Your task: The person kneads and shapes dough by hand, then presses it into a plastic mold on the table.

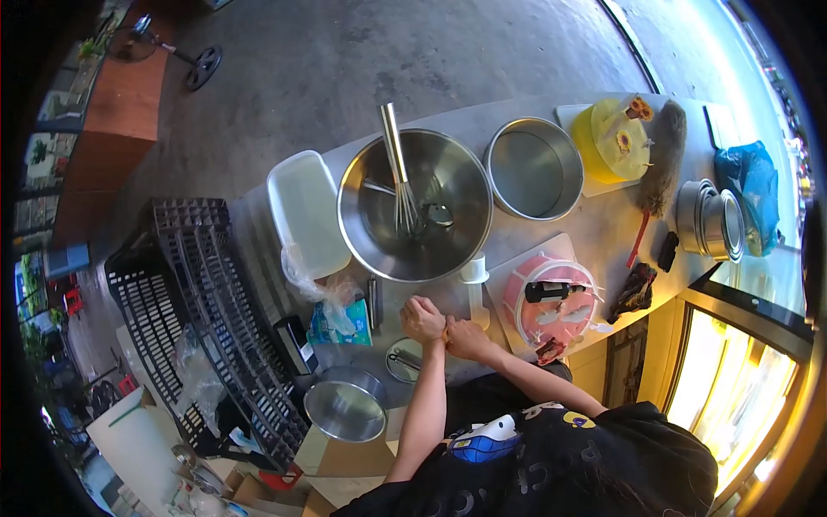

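Observation:
My left hand (423, 320) is held over the near side of the metal table, its fingers curled in and nothing visible in them. Against its wrist is my right hand (467, 338), fingers closed round the wrist; its fingertips are partly hidden. Beyond the hands sits a large steel bowl (362, 233) holding a whisk (394, 164) and another utensil. Just right of the hands lies a pale spatula (477, 312). Near my left forearm is a small round metal dish (399, 372).
On the right are a pink cake-like item (525, 323), yellow container (594, 146), duster (663, 164) and stacked tins (693, 215). A round pan (534, 177) stands behind. Leftward are a plastic tub (301, 198), blue packet (345, 326), steel bowl (345, 412) and black crates (207, 284).

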Demonstrator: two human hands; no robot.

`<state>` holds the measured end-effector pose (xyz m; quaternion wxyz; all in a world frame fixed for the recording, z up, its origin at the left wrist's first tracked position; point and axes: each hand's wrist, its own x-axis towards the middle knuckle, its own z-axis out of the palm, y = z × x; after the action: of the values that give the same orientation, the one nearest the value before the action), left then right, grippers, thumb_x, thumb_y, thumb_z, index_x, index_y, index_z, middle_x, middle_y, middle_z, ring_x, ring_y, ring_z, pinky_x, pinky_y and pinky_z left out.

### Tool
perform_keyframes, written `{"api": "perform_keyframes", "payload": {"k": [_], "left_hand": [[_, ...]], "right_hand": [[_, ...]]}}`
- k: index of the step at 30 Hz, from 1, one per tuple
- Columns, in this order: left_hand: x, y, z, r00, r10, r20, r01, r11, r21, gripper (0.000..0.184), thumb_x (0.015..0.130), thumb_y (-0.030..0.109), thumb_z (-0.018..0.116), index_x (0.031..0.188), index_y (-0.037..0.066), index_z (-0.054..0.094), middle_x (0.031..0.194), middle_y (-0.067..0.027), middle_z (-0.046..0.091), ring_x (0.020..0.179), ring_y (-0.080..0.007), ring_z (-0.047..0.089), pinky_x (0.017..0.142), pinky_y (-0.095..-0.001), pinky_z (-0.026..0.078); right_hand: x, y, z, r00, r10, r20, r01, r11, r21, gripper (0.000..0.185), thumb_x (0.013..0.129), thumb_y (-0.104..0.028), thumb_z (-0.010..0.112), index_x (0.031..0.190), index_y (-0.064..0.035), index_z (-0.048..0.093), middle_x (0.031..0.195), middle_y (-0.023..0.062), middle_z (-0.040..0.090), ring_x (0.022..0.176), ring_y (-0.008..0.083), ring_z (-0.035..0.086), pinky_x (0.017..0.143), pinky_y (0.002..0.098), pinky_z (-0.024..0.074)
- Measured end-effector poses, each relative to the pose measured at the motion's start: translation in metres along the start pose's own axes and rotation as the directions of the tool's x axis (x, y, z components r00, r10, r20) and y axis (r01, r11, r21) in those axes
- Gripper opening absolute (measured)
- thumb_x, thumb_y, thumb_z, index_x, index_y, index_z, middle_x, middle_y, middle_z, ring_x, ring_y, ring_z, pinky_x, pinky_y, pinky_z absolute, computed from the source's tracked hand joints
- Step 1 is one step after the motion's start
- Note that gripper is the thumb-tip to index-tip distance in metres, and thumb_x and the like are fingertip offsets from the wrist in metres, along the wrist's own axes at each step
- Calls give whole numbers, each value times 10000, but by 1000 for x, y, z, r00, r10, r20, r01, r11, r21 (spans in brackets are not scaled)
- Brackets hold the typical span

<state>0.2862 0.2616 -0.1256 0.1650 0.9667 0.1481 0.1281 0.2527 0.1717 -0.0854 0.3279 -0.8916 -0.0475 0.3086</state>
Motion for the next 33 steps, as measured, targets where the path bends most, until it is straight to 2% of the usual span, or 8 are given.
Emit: {"api": "perform_keyframes", "payload": {"k": [9,11,14,16,18,22,29,33], "left_hand": [[1,4,-1,997,-37,-71,35,999,-41,140,767,112,459,649,37,447,616,-131,497,603,-316,496,522,-421,389],[0,2,-2,993,-43,-111,40,999,-33,134,760,96,468,642,39,441,606,-128,491,594,-310,494,507,-417,392],[2,-4,-6,986,3,-164,-11,999,-50,176,774,110,466,616,38,434,578,-132,480,574,-310,491,497,-415,387],[0,-5,-23,982,-154,-109,127,966,-227,222,791,134,467,612,4,450,562,-146,493,539,-326,486,482,-406,375],[-7,-8,-48,935,-331,-124,280,908,-312,239,800,146,466,625,-16,463,560,-157,502,528,-335,488,476,-404,367],[-26,-13,-87,780,-606,-153,494,748,-442,300,819,190,445,693,-74,513,587,-214,514,506,-337,478,487,-395,345],[-45,-34,-88,758,-647,-77,563,710,-423,299,823,169,438,656,-75,484,558,-202,492,487,-325,458,476,-381,341],[-32,-32,-76,768,-629,-120,536,734,-418,286,822,164,441,656,-65,487,549,-202,488,479,-328,458,459,-381,331]], "right_hand": [[-11,-4,-5,996,92,6,-92,986,136,253,679,-155,501,834,25,415,703,243,552,676,394,548,593,471,425],[-9,13,9,993,56,-107,-12,929,370,205,707,-142,462,838,10,423,707,252,543,690,411,533,608,477,400],[4,32,27,962,200,-187,-114,914,390,174,715,-125,450,833,1,427,698,253,521,707,419,511,618,466,384],[6,15,14,948,165,-271,-54,926,374,167,724,-129,460,836,-11,425,710,227,508,711,397,503,619,450,392],[4,-17,-4,847,362,-390,-236,912,335,174,729,-139,473,841,-18,417,772,210,500,718,376,497,622,446,397],[37,-33,17,766,164,-621,-139,986,89,169,755,-138,470,864,-21,414,848,205,493,739,360,512,589,443,411],[67,-38,31,443,382,-811,-301,916,267,183,746,-89,454,920,-48,419,847,191,497,713,351,536,563,438,419],[75,-31,36,517,383,-766,-368,907,205,182,746,-82,446,925,-58,419,848,182,497,694,345,535,563,435,417]]}}
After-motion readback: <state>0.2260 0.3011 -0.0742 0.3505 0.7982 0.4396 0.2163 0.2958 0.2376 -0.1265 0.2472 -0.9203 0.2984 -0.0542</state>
